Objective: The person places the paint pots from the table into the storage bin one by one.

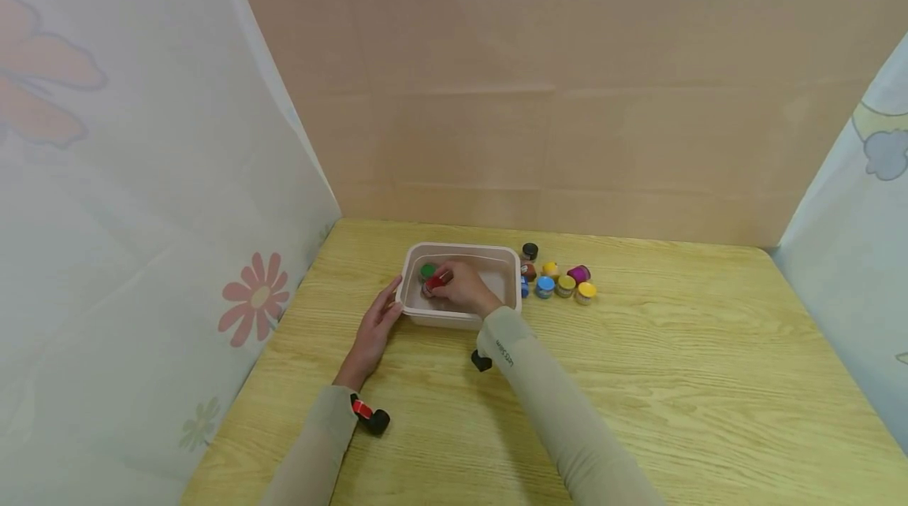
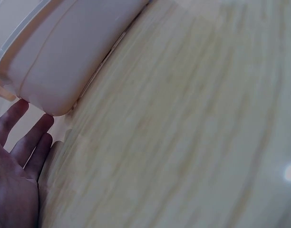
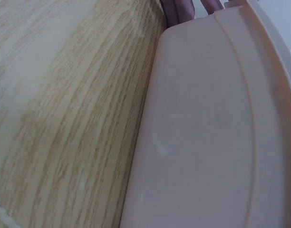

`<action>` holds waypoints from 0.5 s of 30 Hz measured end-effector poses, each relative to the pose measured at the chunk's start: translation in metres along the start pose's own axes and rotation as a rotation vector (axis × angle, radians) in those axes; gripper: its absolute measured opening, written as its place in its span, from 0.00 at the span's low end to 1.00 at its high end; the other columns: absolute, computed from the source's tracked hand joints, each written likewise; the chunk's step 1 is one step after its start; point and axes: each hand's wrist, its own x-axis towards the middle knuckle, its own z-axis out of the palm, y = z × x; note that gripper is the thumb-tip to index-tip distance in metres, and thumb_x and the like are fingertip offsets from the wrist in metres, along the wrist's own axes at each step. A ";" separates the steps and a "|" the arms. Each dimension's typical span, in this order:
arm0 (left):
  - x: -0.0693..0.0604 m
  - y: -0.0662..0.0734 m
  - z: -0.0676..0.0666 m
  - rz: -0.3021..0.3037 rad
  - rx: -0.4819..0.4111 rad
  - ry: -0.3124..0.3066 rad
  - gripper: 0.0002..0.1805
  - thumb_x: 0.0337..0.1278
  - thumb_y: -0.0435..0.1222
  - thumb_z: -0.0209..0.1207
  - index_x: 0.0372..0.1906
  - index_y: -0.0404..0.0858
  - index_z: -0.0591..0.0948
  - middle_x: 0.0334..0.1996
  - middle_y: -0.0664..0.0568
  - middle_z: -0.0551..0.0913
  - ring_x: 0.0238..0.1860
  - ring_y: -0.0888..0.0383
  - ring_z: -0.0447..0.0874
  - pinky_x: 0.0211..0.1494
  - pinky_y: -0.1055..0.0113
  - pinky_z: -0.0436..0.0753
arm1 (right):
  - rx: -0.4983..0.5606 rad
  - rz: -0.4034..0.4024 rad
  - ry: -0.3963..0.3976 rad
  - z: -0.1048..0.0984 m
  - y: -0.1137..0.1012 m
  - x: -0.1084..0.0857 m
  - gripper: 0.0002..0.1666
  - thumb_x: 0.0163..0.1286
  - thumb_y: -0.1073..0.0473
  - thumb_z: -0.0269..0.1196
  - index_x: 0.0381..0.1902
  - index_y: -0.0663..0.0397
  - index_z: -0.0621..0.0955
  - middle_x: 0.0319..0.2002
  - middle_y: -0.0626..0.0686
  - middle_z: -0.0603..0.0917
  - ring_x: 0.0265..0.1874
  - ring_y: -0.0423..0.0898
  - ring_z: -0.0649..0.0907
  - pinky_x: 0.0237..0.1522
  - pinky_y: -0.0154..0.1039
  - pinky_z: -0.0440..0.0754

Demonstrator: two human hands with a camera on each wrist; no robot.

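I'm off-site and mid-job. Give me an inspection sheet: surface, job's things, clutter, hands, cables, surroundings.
Surface: wood-grain table, under everything.
Job's things: pale pink tub on the table; green-topped jar inside, near its left end; red jar in hand; mixed-colour jars grouped at the tub's right, the magenta jar apparently tipped.
Clutter: nothing seen.
Hands: left hand touches the tub's left end from outside; right hand grips the red jar inside the tub.
Cables: nothing seen.
Surroundings: tan backdrop behind; pale flower-printed sheet at left.

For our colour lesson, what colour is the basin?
The basin is pale pink, clearest in the right wrist view.
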 end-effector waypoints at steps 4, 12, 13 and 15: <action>0.000 0.000 0.000 0.010 0.000 0.008 0.28 0.80 0.49 0.51 0.80 0.62 0.64 0.76 0.50 0.68 0.72 0.46 0.73 0.68 0.70 0.74 | 0.003 0.010 -0.004 0.000 0.000 0.000 0.17 0.69 0.65 0.69 0.55 0.64 0.82 0.47 0.61 0.86 0.47 0.52 0.85 0.50 0.40 0.85; 0.001 0.000 0.001 0.000 0.006 0.016 0.30 0.80 0.50 0.52 0.80 0.60 0.63 0.76 0.48 0.68 0.73 0.45 0.72 0.74 0.49 0.70 | 0.037 0.001 -0.016 0.002 0.002 0.003 0.17 0.68 0.67 0.69 0.53 0.66 0.82 0.46 0.61 0.87 0.45 0.52 0.86 0.48 0.39 0.85; 0.001 0.000 0.001 0.002 0.009 0.015 0.30 0.80 0.50 0.52 0.80 0.60 0.63 0.77 0.48 0.68 0.73 0.45 0.72 0.75 0.47 0.70 | 0.042 0.001 -0.020 0.002 0.002 0.003 0.17 0.68 0.67 0.69 0.53 0.67 0.82 0.46 0.61 0.87 0.45 0.52 0.86 0.48 0.39 0.86; 0.000 0.000 0.001 -0.002 0.007 0.016 0.29 0.79 0.50 0.52 0.80 0.61 0.64 0.77 0.49 0.67 0.73 0.45 0.72 0.75 0.45 0.69 | 0.048 0.003 -0.025 0.002 0.002 0.004 0.17 0.68 0.67 0.69 0.53 0.67 0.82 0.46 0.62 0.87 0.45 0.52 0.86 0.47 0.38 0.86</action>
